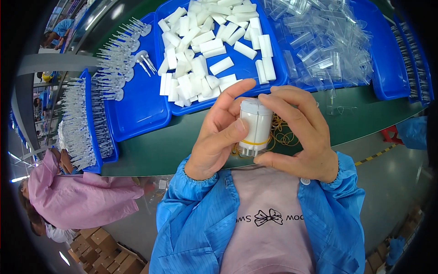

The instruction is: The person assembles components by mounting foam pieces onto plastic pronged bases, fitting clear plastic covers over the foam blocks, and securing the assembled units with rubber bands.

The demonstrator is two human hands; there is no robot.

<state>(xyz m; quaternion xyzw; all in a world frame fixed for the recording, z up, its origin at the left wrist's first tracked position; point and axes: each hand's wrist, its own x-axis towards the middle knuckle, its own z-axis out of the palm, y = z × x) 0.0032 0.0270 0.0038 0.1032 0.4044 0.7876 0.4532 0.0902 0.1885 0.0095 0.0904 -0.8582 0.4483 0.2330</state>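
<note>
Head view: white cylinder [260, 124] in grip of left hand [214, 132] and right hand [308, 139], far side hidden.

One left hand [212, 137] and one right hand [308, 137] hold one white cylinder [257, 127], ringed by one yellow band [254, 144]. Along the far edge of the surface [178, 157] stand three wide blue trays [141, 119]: one pronged part [142, 56] lying apart from uncounted others, dozens of white blocks [221, 66], dozens of clear pieces [326, 55]. Loose bands [282, 136] overlap too much to count.
</note>
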